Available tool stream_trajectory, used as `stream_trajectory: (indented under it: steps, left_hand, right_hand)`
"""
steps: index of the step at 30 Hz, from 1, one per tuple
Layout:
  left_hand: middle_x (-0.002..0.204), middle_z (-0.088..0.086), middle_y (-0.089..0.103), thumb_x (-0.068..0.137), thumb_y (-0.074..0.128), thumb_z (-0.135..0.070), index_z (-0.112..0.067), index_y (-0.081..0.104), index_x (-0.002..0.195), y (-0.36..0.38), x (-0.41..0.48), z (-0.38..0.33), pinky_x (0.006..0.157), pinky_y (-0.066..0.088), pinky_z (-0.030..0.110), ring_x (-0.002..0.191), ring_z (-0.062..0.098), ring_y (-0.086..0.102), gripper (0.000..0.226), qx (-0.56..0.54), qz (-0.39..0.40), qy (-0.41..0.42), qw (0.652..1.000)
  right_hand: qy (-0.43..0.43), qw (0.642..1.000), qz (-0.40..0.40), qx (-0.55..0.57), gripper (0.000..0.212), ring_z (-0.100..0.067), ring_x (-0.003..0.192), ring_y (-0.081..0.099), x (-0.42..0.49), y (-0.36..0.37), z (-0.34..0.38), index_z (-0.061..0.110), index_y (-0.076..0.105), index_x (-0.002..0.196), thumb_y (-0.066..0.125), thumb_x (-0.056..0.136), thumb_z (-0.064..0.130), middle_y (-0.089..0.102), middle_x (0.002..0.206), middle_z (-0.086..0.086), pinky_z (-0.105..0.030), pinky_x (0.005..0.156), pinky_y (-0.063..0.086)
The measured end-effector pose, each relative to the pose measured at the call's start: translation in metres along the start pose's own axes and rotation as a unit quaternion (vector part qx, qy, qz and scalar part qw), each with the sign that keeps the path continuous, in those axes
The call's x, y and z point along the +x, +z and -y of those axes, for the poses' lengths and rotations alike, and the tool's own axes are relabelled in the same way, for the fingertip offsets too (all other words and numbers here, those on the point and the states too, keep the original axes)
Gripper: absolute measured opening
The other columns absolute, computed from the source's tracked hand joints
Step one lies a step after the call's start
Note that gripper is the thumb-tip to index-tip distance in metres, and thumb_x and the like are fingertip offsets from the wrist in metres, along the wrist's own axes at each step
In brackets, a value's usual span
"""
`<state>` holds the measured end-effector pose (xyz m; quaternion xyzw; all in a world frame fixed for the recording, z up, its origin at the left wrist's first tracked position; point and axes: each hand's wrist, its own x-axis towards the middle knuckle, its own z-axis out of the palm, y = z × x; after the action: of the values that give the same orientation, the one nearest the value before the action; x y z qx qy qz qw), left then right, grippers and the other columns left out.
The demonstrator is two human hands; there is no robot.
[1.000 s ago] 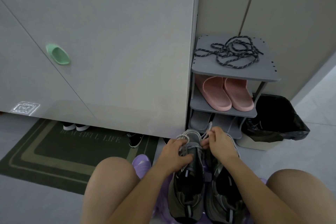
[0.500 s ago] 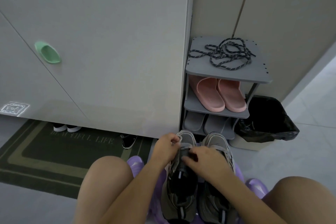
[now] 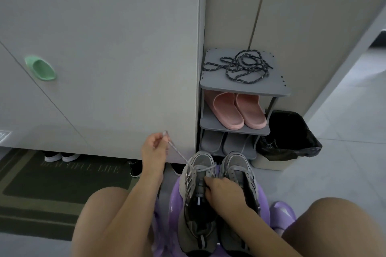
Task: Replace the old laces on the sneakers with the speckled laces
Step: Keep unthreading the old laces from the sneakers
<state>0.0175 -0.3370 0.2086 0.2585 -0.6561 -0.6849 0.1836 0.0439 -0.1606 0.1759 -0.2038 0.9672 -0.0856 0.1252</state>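
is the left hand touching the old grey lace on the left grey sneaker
Touching. The head view shows the left hand pinching the end of the old grey lace, which runs taut up and away from the left grey sneaker.

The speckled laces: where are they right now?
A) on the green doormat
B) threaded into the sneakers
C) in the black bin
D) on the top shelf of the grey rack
D: the speckled laces lie in a loose tangle on top of the grey rack, above the pink slippers.
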Motion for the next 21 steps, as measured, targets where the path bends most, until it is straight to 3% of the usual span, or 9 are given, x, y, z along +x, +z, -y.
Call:
stream_trajectory:
  steps: [5, 10, 13, 18, 21]
  left_hand:
    - [0.082, 0.000, 0.059, 0.096, 0.049, -0.008, -0.017, 0.057, 0.089, -0.031, 0.007, -0.014, 0.058, 0.045, 0.017, 0.060, 0.004, 0.049, 0.014, -0.130, -0.051, 0.023, 0.990]
    - [0.080, -0.002, 0.059, 0.097, 0.048, -0.010, -0.018, 0.055, 0.084, -0.044, 0.006, -0.018, 0.057, 0.048, 0.016, 0.060, 0.004, 0.051, 0.017, -0.155, -0.042, -0.013, 0.987]
    - [0.080, -0.002, 0.061, 0.097, 0.049, -0.011, -0.017, 0.055, 0.085, -0.039, 0.003, -0.015, 0.061, 0.048, 0.019, 0.061, 0.005, 0.052, 0.015, -0.142, -0.025, -0.045, 0.989]
    - [0.077, -0.001, 0.060, 0.096, 0.051, -0.011, -0.015, 0.057, 0.087, -0.035, -0.003, -0.014, 0.058, 0.047, 0.017, 0.059, 0.005, 0.052, 0.011, -0.127, 0.015, -0.063, 0.990]
    - [0.072, 0.002, 0.056, 0.094, 0.053, -0.010, -0.010, 0.059, 0.090, -0.032, -0.004, -0.008, 0.057, 0.047, 0.017, 0.060, 0.009, 0.050, 0.007, -0.073, 0.056, -0.087, 0.992]
  right_hand:
    - [0.000, 1.000, -0.004, 0.019, 0.026, -0.027, 0.101, 0.060, 0.000, -0.002, -0.002, 0.018, 0.055, 0.111, 0.037, 0.095, 0.027, 0.066, 0.108, -0.006, -0.031, 0.077, 0.044]
    - [0.003, 0.999, 0.012, 0.033, 0.031, -0.027, 0.103, 0.059, 0.000, -0.012, 0.003, 0.016, 0.058, 0.107, 0.038, 0.096, 0.037, 0.064, 0.109, -0.006, -0.032, 0.081, 0.045]
    - [0.050, 0.997, 0.003, 0.055, 0.039, -0.029, 0.104, 0.059, 0.021, -0.026, 0.004, 0.012, 0.061, 0.101, 0.041, 0.095, 0.045, 0.063, 0.110, -0.009, -0.035, 0.081, 0.045]
    - [0.032, 0.992, 0.034, 0.117, 0.023, -0.026, 0.108, 0.059, 0.054, -0.031, 0.018, 0.019, 0.067, 0.105, 0.057, 0.086, 0.025, 0.063, 0.116, -0.005, -0.035, 0.088, 0.047]
    - [0.027, 0.992, 0.071, 0.105, 0.013, -0.022, 0.104, 0.061, 0.067, -0.027, 0.023, 0.023, 0.070, 0.089, 0.059, 0.082, 0.019, 0.065, 0.113, -0.001, -0.028, 0.081, 0.046]
